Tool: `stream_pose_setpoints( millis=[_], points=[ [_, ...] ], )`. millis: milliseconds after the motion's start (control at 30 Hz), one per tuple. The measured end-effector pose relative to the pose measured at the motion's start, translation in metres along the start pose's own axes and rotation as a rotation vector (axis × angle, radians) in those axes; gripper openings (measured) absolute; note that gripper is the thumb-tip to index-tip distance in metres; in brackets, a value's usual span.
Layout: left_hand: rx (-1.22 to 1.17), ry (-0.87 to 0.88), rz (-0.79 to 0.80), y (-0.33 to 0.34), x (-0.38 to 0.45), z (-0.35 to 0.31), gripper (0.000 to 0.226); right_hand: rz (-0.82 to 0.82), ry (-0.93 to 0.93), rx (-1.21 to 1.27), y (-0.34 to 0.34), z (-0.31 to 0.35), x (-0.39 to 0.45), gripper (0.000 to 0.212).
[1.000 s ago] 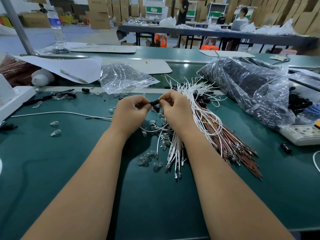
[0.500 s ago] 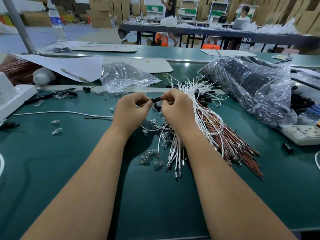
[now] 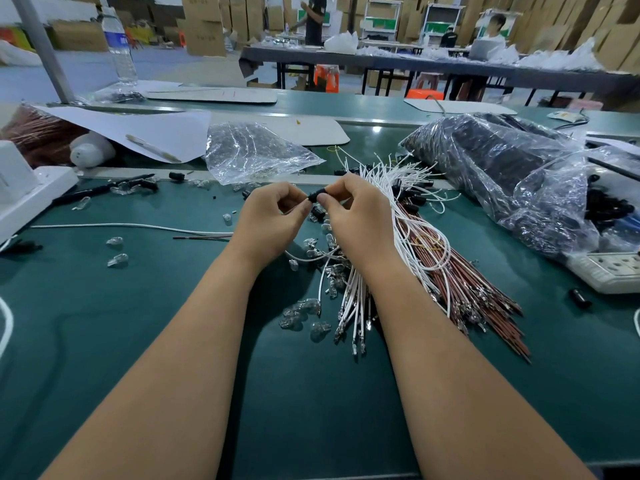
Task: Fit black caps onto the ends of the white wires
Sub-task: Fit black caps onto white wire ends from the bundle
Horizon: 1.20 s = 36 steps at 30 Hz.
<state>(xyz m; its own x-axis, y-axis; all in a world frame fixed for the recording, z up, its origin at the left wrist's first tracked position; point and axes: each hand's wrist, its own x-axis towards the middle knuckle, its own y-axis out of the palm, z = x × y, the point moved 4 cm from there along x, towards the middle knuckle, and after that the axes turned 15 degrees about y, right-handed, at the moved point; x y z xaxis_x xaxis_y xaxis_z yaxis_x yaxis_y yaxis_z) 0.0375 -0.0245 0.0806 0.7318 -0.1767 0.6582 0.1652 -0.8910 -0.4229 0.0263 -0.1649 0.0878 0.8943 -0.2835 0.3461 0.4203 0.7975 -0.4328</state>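
Observation:
A small black cap (image 3: 317,195) is pinched between the fingertips of my left hand (image 3: 268,220) and my right hand (image 3: 356,216), held just above the green table (image 3: 138,323). A thin white wire (image 3: 308,258) trails down from under my hands. A bundle of white wires (image 3: 391,188) fans out behind and under my right hand, with metal terminals at the near ends (image 3: 353,327). Several black caps (image 3: 412,197) sit on wire ends at the far side. Whether the wire end is inside the cap is hidden by my fingers.
Brown wires (image 3: 478,292) lie right of the white bundle. Small clear bulbs (image 3: 301,313) are scattered near my wrists. A clear bag (image 3: 252,154) sits ahead, a large bag of black parts (image 3: 502,168) at right, a power strip (image 3: 609,271) far right, a white cable (image 3: 121,226) at left.
Both hands have risen slightly and stayed together on the black cap. The cap has shifted a little between the fingertips.

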Motion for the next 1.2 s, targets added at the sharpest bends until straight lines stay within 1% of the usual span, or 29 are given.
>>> stream_pose_setpoints(
  millis=[167,200,300,367,400,467,533,600,767,867,967,1200],
  points=[
    [-0.087,-0.043,0.048,0.003,0.001,0.001,0.008,0.013,0.060,0.034,-0.001,-0.003,0.004,0.004],
    [-0.102,-0.051,0.054,0.003,0.001,0.002,0.007,0.030,0.079,0.053,-0.001,-0.004,0.004,0.007],
    [-0.125,-0.058,0.063,0.002,0.001,0.005,0.005,0.135,0.134,0.147,0.001,-0.003,0.004,0.013],
    [-0.119,-0.055,0.041,0.002,0.001,0.006,0.006,0.200,0.147,0.230,0.003,0.000,0.002,0.011],
    [-0.116,-0.053,0.018,0.002,0.001,0.006,0.005,0.216,0.150,0.269,0.003,0.001,0.001,0.014],
    [-0.090,-0.043,-0.027,0.000,0.002,0.007,0.004,0.219,0.159,0.324,0.002,0.001,0.001,0.017],
    [-0.042,-0.027,-0.039,-0.001,0.002,0.008,0.006,0.209,0.179,0.366,0.001,-0.001,0.002,0.015],
    [-0.017,-0.007,-0.024,-0.001,0.001,0.008,0.007,0.216,0.208,0.390,0.002,-0.003,0.002,0.013],
    [0.023,0.016,0.014,0.002,0.000,0.008,0.007,0.301,0.256,0.410,0.009,-0.007,0.000,0.012],
    [0.031,0.021,0.029,0.004,0.000,0.007,0.007,0.301,0.261,0.408,0.010,-0.008,0.000,0.014],
    [0.025,0.019,0.038,0.008,-0.001,0.006,0.007,0.312,0.264,0.406,0.011,-0.009,-0.001,0.012],
    [-0.007,-0.001,-0.005,0.005,0.001,0.000,0.005,0.302,0.297,0.470,0.010,-0.011,0.002,0.014]
  ],
)
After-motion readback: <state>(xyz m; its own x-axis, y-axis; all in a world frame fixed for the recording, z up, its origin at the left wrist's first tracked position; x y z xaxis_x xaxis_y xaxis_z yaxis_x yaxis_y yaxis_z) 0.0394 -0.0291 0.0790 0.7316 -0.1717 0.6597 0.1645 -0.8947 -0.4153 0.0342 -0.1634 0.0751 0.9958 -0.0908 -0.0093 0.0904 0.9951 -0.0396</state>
